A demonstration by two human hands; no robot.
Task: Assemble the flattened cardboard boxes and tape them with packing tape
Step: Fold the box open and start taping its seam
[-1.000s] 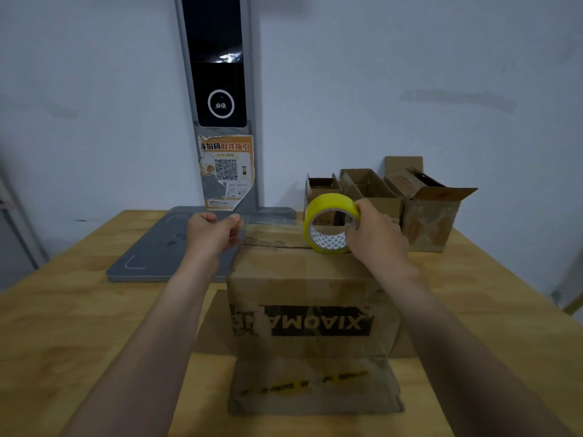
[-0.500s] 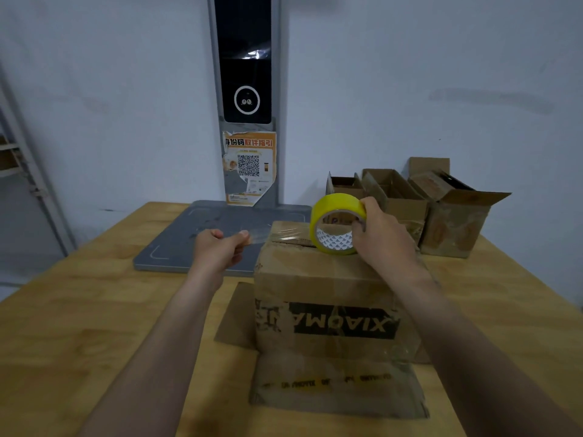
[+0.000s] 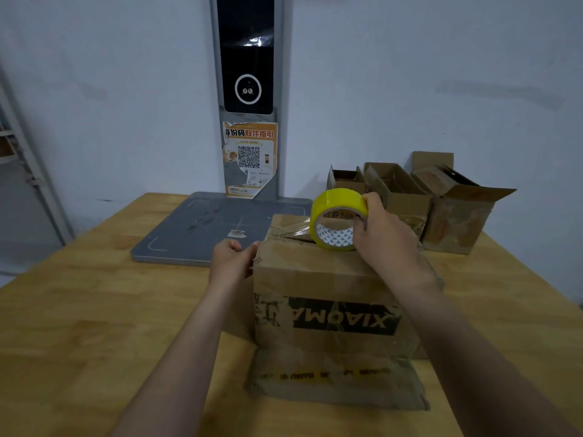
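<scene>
Risk noted: the stretched tape strip [image 3: 290, 230] may wrinkle or drift off the seam if I let tension drop, and the unbraced cardboard box [image 3: 325, 298] may slide on the wooden table [image 3: 79, 310]. My right hand [image 3: 381, 234] clasps the yellow tape roll [image 3: 339, 219], upright on the box top. My left hand [image 3: 232, 261], fingers curled, appears to pinch the strip's free end at the box's left edge.

Worn cardboard box [image 3: 325, 275]; glossy tape [image 3: 339, 200].

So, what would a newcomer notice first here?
The bright yellow tape roll stands out, gripped by the right hand atop the central cardboard box. The left hand pinches the tape end at the box's left edge. Three open boxes stand behind, at the right.
</scene>
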